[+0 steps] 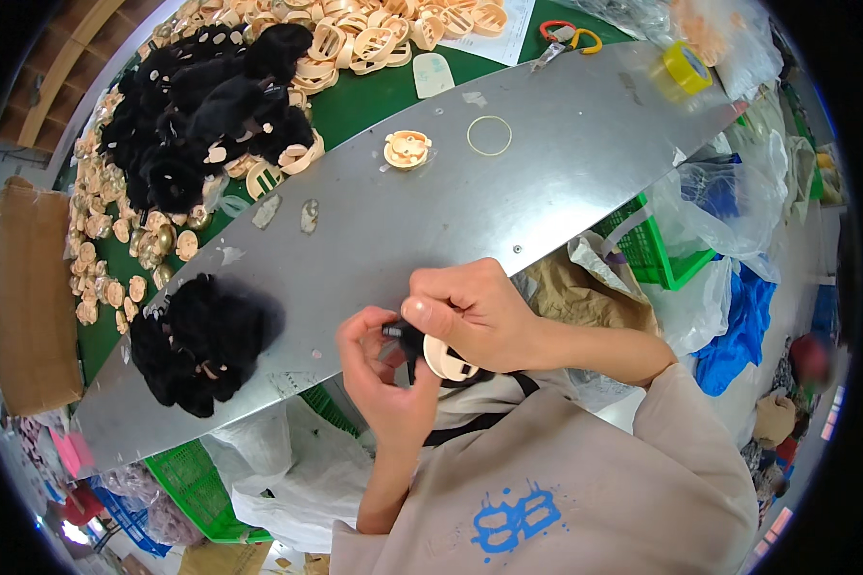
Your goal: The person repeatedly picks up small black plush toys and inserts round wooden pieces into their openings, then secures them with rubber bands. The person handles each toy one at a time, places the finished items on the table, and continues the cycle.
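Note:
Both hands meet in front of my body, just off the near edge of the metal-topped table. My right hand (478, 311) is closed, thumb pressed down by the upper edge of a cream oval plastic piece (448, 358) with dark slots. From the left, the curled fingers of my left hand (385, 369) grip a small black piece (408, 337) that runs up against the plastic one. My fingers hide much of both pieces. A pile of black plush pieces (201, 340) lies on the table to the left. Farther off sits a single cream plastic piece (408, 150) beside a thin ring (489, 136).
Many cream plastic parts (374, 43) and a large black plush heap (211, 105) cover the green surface at far left. Scissors (571, 38) and yellow tape (688, 67) lie at the far right. Green crates (657, 244) and plastic bags (283, 470) stand below the table's near edge.

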`<state>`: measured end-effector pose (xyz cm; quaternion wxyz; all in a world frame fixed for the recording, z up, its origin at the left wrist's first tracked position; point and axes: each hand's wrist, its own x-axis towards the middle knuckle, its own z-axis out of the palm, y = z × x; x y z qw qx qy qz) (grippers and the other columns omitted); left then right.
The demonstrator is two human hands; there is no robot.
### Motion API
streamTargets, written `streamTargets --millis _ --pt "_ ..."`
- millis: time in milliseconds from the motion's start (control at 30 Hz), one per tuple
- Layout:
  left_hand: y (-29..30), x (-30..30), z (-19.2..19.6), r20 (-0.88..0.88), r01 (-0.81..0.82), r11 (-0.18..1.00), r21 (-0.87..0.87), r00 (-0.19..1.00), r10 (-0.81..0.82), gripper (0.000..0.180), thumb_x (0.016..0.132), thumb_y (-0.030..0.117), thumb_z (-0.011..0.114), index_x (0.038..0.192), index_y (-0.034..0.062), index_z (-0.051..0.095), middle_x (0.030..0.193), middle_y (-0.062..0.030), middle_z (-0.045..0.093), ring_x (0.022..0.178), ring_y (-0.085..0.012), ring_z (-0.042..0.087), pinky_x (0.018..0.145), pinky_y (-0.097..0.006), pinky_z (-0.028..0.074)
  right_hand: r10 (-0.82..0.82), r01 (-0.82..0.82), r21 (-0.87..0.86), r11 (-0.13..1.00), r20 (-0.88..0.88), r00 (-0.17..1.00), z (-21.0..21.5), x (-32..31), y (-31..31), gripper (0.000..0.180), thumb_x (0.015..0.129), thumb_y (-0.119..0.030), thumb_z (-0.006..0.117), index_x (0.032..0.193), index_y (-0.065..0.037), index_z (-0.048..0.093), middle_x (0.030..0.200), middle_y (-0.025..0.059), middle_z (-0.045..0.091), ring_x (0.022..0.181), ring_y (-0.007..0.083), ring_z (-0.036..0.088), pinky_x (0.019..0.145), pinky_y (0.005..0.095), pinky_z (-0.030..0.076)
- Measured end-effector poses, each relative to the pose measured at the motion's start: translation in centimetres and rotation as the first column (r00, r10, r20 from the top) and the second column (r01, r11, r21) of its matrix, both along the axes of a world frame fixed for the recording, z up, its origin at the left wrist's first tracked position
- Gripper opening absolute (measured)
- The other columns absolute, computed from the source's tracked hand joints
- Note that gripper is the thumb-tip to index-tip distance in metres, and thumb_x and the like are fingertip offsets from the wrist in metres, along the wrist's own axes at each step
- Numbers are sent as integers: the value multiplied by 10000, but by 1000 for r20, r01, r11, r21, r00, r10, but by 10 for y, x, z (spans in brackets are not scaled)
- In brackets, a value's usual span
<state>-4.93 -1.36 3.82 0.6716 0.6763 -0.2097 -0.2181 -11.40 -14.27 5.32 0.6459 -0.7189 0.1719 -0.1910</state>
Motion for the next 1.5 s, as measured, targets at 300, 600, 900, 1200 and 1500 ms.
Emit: streamTargets --millis 300,600,900,1200,1500 --pt "22 17 -27 -438 192 965 -181 862 -254 205 969 99 561 1129 -30 561 1060 -52 610 928 -113 588 836 -266 479 61 -54 60 997 -107 992 -4 -24 -2 393 806 -299 789 812 -58 479 719 43 526 594 134 473 526 292 386" --pt "21 13 -15 194 218 976 11 957 -216 219 966 214 608 912 4 582 1026 -88 595 810 -130 534 685 -262 425 -220 283 -564 776 178 959 -13 -24 13 284 748 -188 762 731 -53 513 684 106 499 575 290 500 500 373 410" --pt "11 19 -19 390 42 998 48 919 -57 146 843 111 700 815 36 578 759 -68 555 631 -170 526 581 -274 430 -298 299 -473 829 80 951 -41 -7 -8 358 809 -268 761 753 -28 501 747 101 477 640 267 470 546 355 384" --pt "5 47 -25 407 228 919 323 843 -352 185 910 164 666 865 14 568 715 -69 511 572 -176 489 515 -312 382 -175 298 -384 874 323 930 -59 -1 -8 262 835 -171 681 713 -15 511 902 106 555 715 212 534 588 317 432" --pt "-5 38 -38 506 194 922 335 789 -349 151 942 86 598 820 11 549 653 -61 495 530 -160 431 492 -310 350 -249 271 -384 882 108 962 -53 -4 1 86 852 -99 587 892 -26 564 836 108 584 733 263 596 626 368 472"
